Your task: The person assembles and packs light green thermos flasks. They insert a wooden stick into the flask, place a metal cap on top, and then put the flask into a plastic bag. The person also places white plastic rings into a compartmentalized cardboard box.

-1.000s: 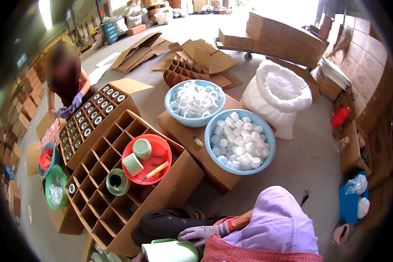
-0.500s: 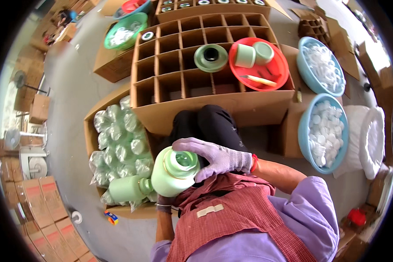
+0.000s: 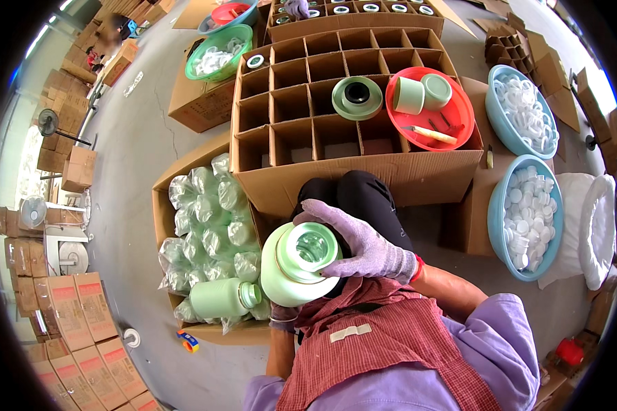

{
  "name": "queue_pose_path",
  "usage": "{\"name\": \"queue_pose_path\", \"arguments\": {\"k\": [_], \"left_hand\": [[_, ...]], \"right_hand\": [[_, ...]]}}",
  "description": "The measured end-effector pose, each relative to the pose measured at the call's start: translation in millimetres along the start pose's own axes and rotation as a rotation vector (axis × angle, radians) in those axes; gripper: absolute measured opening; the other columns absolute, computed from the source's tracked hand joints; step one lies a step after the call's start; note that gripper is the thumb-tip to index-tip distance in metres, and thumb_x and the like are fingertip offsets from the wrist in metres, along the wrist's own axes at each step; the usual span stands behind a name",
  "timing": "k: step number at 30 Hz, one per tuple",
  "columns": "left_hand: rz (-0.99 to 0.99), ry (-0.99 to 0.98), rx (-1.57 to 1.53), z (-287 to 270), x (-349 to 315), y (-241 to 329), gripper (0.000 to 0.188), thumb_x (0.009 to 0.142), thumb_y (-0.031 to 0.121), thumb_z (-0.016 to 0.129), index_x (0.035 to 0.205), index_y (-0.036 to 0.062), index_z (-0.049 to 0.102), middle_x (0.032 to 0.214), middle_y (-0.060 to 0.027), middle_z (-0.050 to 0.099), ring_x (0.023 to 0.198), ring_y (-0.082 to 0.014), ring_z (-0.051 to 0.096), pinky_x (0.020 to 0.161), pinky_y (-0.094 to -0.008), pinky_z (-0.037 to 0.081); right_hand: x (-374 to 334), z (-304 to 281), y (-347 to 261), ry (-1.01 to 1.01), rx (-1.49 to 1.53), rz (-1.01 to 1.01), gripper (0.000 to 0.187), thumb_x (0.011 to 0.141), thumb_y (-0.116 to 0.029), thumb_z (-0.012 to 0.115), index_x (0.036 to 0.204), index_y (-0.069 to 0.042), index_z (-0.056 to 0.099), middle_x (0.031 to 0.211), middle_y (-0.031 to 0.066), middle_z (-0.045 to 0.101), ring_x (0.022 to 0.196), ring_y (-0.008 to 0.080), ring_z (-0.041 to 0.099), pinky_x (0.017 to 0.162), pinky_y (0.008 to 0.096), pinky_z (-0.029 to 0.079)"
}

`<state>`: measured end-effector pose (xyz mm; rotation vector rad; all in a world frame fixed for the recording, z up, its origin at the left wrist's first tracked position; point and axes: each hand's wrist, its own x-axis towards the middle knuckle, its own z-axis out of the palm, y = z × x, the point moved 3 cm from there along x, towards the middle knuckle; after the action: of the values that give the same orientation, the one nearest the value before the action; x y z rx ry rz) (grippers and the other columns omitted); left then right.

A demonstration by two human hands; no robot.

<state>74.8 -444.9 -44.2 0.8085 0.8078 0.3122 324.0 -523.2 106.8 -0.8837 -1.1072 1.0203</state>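
Note:
A light green wide-mouthed bottle (image 3: 288, 274) is held over my lap, tilted so its shiny open mouth faces up toward me. My right hand (image 3: 370, 250), in a grey-purple glove, curls its fingers and thumb around the bottle's neck and shoulder. Low against its near side is my gloved left hand (image 3: 285, 316), its fingers hidden beneath the bottle. A second green bottle (image 3: 219, 298) lies on its side, mouth to the right, on several plastic-wrapped bottles (image 3: 206, 205) in an open carton to the left.
Ahead stands a divided carton (image 3: 356, 168) carrying a green ring-shaped part with a black centre (image 3: 357, 97) and a red bowl (image 3: 459, 130) of green cups and a pale-handled tool. Blue basins (image 3: 495, 243) hold white parts. Another person's gloved hand (image 3: 297, 8) is at the far carton.
The whole view has shifted, moving the scene rightward and slightly down. The bottle's mouth has turned more toward me, and my right hand stays around it. At the far carton, another person's gloved hand has appeared.

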Motion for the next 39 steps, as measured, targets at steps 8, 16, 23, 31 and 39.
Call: {"name": "queue_pose_path", "arguments": {"k": [8,16,23,31,39], "left_hand": [[-0.021,-0.013,-0.019,-4,10,10,0.058,0.086,0.034,0.067,0.134,0.0094,0.05,0.12,-0.0125,0.061,0.102,-0.0258,0.063,0.084,-0.037,0.054],[0.224,-0.315,0.601,32,50,172,0.056,0.086,0.035,0.067,0.134,0.0117,0.05,0.118,-0.0125,0.062,0.1,-0.026,0.065,0.083,-0.0371,0.055],[0.166,-0.607,2.081,156,89,112,0.045,0.092,0.045,0.049,0.088,0.0059,0.071,0.085,-0.0202,0.068,0.083,-0.0361,0.066,0.077,-0.0466,0.052],[0.495,-0.385,1.821,166,94,129,0.033,0.09,0.038,0.06,0.097,0.0058,0.066,0.093,-0.017,0.067,0.086,-0.0312,0.068,0.074,-0.0415,0.054],[0.651,-0.166,0.172,170,112,168,0.048,0.098,0.032,0.054,0.134,0.0012,0.047,0.13,-0.0095,0.053,0.113,-0.0174,0.055,0.096,-0.0292,0.045]], "right_hand": [[6,-18,-16,-0.019,-0.302,-0.089,0.087,0.079,-0.033,0.076,0.147,-0.001,0.031,0.129,0.0164,0.048,0.12,0.0285,0.048,0.105,0.0364,0.036],[-72,-48,17,-0.098,-0.76,0.126,0.065,0.08,-0.025,0.074,0.131,0.002,0.044,0.128,0.0216,0.047,0.117,0.036,0.051,0.1,0.0408,0.043],[52,-132,-16,-0.017,-1.326,-0.212,0.036,0.078,-0.015,0.069,0.112,-0.007,0.06,0.118,0.0148,0.055,0.107,0.0344,0.056,0.092,0.0427,0.049],[160,-291,57,-0.309,-1.652,0.051,0.059,0.077,-0.01,0.067,0.132,-0.018,0.049,0.124,0.0196,0.046,0.105,0.0398,0.057,0.093,0.044,0.049],[115,-89,-5,0.241,-1.031,-0.216,0.044,0.087,-0.033,0.065,0.114,0.0,0.053,0.095,0.0199,0.062,0.084,0.0359,0.065,0.071,0.0383,0.055]]}}
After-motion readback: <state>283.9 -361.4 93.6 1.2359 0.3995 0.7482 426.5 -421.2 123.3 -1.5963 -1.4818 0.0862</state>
